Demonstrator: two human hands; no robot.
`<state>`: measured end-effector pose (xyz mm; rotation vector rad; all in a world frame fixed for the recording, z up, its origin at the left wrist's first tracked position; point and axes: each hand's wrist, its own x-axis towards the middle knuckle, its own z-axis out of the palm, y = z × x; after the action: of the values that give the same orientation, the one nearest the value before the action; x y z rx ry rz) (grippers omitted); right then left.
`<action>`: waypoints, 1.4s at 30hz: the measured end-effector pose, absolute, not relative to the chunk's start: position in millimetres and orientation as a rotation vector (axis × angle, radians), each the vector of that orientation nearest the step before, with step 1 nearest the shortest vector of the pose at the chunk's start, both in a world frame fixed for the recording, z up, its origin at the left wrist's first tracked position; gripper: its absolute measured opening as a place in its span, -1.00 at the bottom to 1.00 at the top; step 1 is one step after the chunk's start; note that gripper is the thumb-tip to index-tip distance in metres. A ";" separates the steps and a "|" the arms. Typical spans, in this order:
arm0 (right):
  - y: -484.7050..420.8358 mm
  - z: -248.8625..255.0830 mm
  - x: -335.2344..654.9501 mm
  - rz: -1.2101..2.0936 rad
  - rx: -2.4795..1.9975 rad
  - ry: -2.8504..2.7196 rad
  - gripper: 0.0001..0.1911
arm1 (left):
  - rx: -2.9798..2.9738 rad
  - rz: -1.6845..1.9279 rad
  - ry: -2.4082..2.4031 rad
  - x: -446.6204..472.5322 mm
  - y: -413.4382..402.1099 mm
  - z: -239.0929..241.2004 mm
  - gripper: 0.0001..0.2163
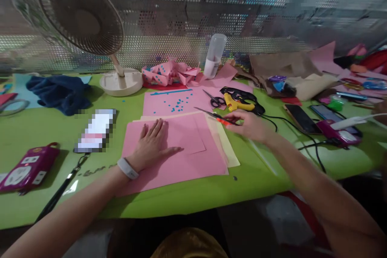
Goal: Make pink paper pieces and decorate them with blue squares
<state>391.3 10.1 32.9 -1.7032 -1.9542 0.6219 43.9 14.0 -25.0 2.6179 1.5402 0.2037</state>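
Note:
My left hand [152,140] lies flat with fingers spread on a stack of pink paper sheets [187,157] on the green table [36,129]. A white band circles that wrist. My right hand [249,125] is closed round the red handle of a pair of scissors [213,115], whose blades point left over the top edge of the paper stack. A cream sheet [229,149] sticks out under the pink ones at the right.
Behind lie a pink sheet with small blue bits [177,102], black scissors [215,100], a yellow glue gun [237,105], folded pink shapes [169,73], a white bottle [215,55] and a fan [81,16]. Phones [302,119] and cables lie right; a blue cloth [60,92] and a pink power strip [28,167] left.

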 end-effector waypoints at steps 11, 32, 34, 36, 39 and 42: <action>27.4 0.8 388.4 0.218 -1.648 -2.122 -0.67 | 2.599 0.231 1.511 46.1 9.0 -18.1 -0.02; 29.5 8.1 397.9 0.696 -1.367 -2.421 -0.71 | 2.793 0.318 1.407 51.2 6.3 -6.0 -0.23; 30.2 11.9 399.8 0.724 -1.348 -2.462 -0.72 | 2.871 0.332 1.244 53.2 5.3 -3.9 -0.38; 30.6 17.2 400.3 0.744 -1.344 -2.502 -0.73 | 2.893 0.271 1.096 53.8 5.0 -4.6 -0.45; 29.5 27.7 399.1 0.818 -1.375 -2.562 -0.74 | 2.867 0.162 1.044 52.7 5.6 -9.0 -0.41; 25.4 36.0 396.9 0.878 -1.402 -2.612 -0.73 | 2.851 0.138 1.072 51.4 6.2 -12.5 -0.40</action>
<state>396.9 25.4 36.0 -1.4021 -2.6123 0.8781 51.4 6.2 -12.5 2.8511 1.0716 0.1381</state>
